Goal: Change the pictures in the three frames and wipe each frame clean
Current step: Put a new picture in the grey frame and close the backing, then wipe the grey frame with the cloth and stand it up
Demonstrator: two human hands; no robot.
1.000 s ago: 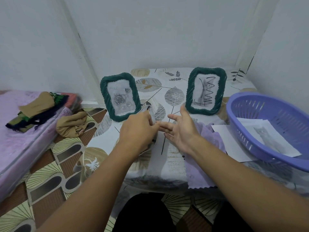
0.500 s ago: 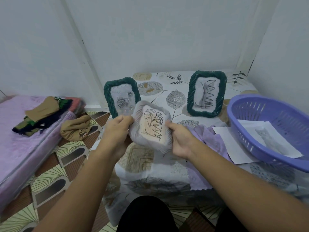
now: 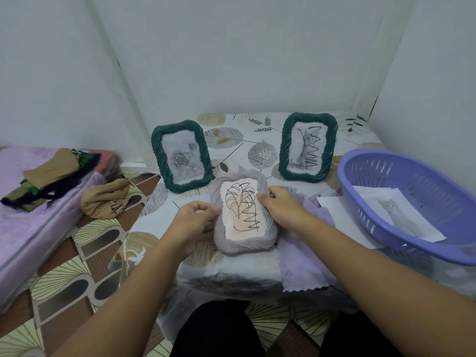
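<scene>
A grey ribbed frame (image 3: pixel 243 243) with a line drawing of a leaf sits tilted face up at the middle of the low table (image 3: pixel 231 269). My left hand (image 3: pixel 193 222) grips its left edge and my right hand (image 3: pixel 283 210) grips its right edge. Two green frames stand upright behind it: the left green frame (image 3: pixel 180 157) holds a rose picture, the right green frame (image 3: pixel 307 146) a scribbled cat picture. A lilac cloth (image 3: pixel 306 261) lies under my right forearm.
A purple basket (image 3: pixel 412 202) with a cat print inside stands at the right, loose white paper (image 3: pixel 332 204) beside it. A brown cloth (image 3: pixel 108 199) lies on the floor at the left, next to a pink mattress (image 3: pixel 31 222) with folded clothes.
Both hands took hold of the grey frame, brought it toward me and lowered it from upright to tilted, face up.
</scene>
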